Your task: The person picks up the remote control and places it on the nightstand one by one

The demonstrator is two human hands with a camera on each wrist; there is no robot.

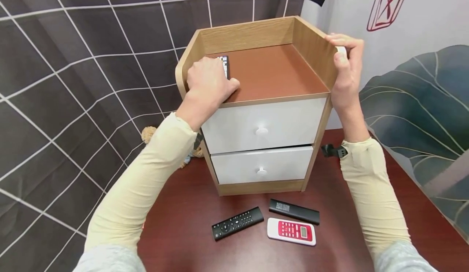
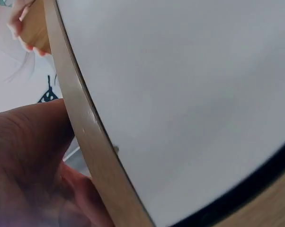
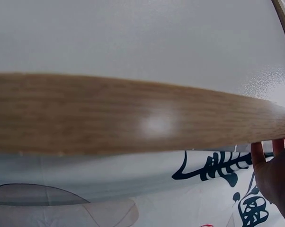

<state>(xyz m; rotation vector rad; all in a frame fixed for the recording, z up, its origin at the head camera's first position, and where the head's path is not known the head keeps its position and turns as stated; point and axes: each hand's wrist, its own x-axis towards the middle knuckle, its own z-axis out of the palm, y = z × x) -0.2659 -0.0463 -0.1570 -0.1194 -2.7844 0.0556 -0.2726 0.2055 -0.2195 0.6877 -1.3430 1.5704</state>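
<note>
A small wooden cabinet [image 1: 249,25] with two white drawers stands on the table. My left hand [image 1: 209,76] reaches over the left part of its brown top. It holds a dark remote control [image 1: 226,66] there, mostly hidden by the hand, with the thumb across it. In the left wrist view the left hand [image 2: 29,165] is at the cabinet's front edge [image 2: 81,104]. My right hand [image 1: 346,68] grips the cabinet's right side panel [image 1: 315,52], fingers over the rim and thumb on the inner side. The right wrist view shows part of the right hand [image 3: 277,179] beyond the wooden edge.
On the table [image 1: 179,227], before the cabinet, lie a black remote [image 1: 237,223], another black remote [image 1: 294,211] turned face down, and a white-and-red remote [image 1: 291,231]. A checked curtain [image 1: 73,80] hangs at left. Something fluffy [image 1: 148,134] shows behind the left arm.
</note>
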